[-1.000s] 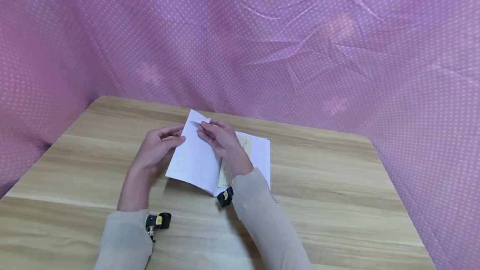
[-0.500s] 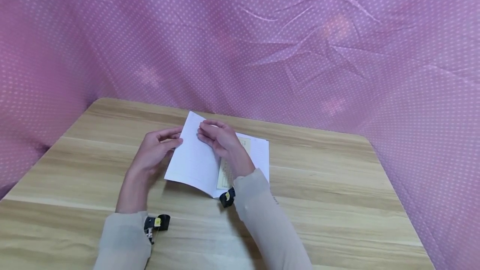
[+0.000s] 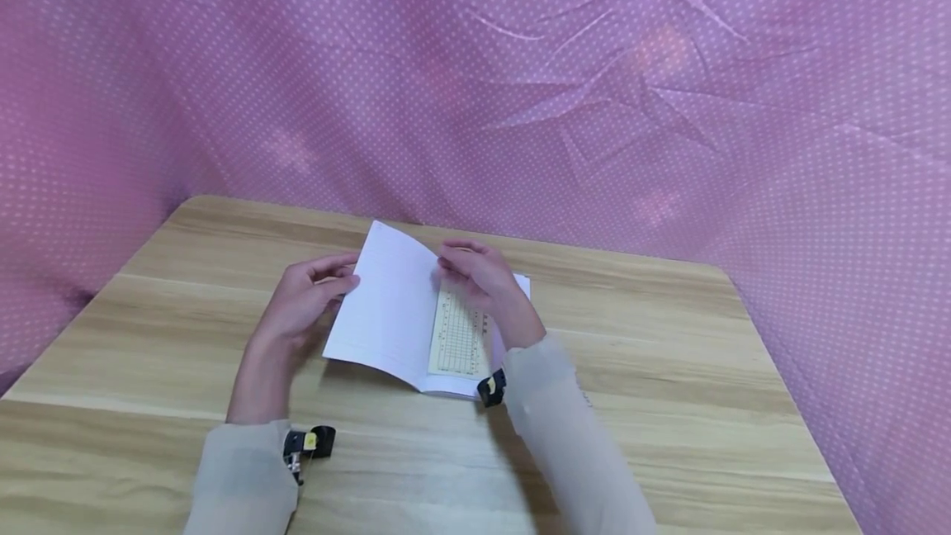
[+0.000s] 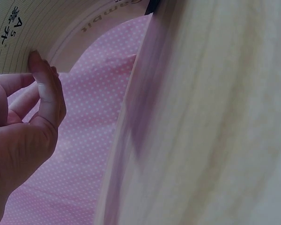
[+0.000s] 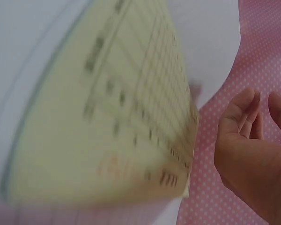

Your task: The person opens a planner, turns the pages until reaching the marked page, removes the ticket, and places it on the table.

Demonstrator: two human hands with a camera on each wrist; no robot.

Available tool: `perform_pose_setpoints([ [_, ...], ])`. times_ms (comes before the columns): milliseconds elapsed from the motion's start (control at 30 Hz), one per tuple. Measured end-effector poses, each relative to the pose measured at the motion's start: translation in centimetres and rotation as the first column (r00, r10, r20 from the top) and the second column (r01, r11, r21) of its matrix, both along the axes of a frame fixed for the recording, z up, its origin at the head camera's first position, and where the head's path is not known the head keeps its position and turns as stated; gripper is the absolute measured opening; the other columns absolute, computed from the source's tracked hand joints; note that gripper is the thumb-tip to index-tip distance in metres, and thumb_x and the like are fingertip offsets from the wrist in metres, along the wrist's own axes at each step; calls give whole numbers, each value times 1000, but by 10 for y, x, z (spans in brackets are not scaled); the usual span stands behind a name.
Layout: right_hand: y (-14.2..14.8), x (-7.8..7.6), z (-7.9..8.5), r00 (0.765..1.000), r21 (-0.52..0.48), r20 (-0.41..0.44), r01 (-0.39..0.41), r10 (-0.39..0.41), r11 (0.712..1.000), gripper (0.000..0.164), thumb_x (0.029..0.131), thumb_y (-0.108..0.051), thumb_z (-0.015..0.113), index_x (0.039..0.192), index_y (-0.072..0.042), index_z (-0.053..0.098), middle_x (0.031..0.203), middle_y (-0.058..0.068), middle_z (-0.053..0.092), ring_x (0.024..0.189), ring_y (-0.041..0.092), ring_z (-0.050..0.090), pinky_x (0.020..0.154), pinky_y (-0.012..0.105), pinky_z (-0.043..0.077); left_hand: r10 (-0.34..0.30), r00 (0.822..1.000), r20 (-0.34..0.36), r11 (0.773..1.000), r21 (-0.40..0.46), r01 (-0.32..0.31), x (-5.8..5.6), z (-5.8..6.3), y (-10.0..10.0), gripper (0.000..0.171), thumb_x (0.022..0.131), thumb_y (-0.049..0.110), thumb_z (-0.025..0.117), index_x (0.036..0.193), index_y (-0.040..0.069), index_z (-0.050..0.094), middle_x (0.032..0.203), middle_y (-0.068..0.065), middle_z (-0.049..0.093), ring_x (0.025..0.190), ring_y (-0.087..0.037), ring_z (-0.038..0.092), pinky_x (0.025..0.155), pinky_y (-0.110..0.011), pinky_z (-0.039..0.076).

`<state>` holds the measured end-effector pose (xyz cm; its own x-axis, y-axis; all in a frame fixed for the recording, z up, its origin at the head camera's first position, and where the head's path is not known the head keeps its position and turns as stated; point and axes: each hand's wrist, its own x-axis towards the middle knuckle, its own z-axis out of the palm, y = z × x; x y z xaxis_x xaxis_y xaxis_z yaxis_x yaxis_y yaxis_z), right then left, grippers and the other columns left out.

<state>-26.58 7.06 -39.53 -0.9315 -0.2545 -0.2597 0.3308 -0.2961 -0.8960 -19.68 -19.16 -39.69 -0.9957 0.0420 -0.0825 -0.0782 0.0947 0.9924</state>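
A notebook [image 3: 382,312] lies open on the wooden table, its left part raised and bowed. My left hand [image 3: 300,304] grips that part at its left edge, thumb on the white page and fingers behind. The left wrist view catches the cream cover [image 4: 33,33] curving over the fingers, with dark lettering on it. Against the inner fold rests a yellowish printed form [image 3: 456,341] with a grid of lines, blurred in the right wrist view. Above the form's top my right hand [image 3: 483,279] hovers, fingers loosely bent, a gap between thumb and fingers and nothing held.
The wooden table [image 3: 669,378] extends around the notebook on all sides. Pink dotted cloth [image 3: 475,89] hangs behind and at both sides of it. A small black camera [image 3: 319,442] juts from the left wrist, and another black camera [image 3: 492,388] from the right.
My right hand has let go of the page's upper part and moved right, over the form. More of the form shows now. The left hand keeps its hold.
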Motion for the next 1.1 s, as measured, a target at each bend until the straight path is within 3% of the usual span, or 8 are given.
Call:
perform_pose_setpoints([
  [100,12,-2,0,1000,42,-16,10,-10,999,40,98,-4,65,136,7,55,138,30,53,101,23,65,97,32,54,-1,1000,-7,1000,2,1,1,-1,1,46,99,11,65,142,-3,55,117,-11,54,93,-13,61,80,-26,59],
  [267,29,-4,-3,999,81,-42,19,-16,997,47,98,-2,65,141,9,50,140,31,50,101,22,64,93,29,56,-6,1000,-10,1000,-4,6,1,2,-1,46,100,13,65,143,-2,55,118,-11,53,94,-13,60,79,-25,58],
  [633,63,-2,-19,995,184,-40,102,-96,978,41,97,-1,66,136,8,55,118,16,63,98,20,66,94,30,56,-10,1000,-2,1000,-26,10,4,2,1,47,100,14,65,143,-1,55,119,-11,52,96,-14,60,80,-25,58],
  [900,71,1,-22,997,234,-30,78,-73,969,40,97,-1,67,134,8,56,111,14,64,94,22,66,92,32,57,-5,1000,-12,1000,-12,5,1,0,1,47,99,12,66,142,-3,55,116,-9,54,92,-12,61,78,-24,58],
  [1100,76,1,-23,998,348,-33,60,-52,935,37,92,1,71,127,6,61,110,15,65,86,20,66,83,30,59,-3,1000,-12,1000,-9,3,1,-1,0,47,99,11,65,142,-4,54,114,-9,54,88,-11,61,75,-24,58],
])
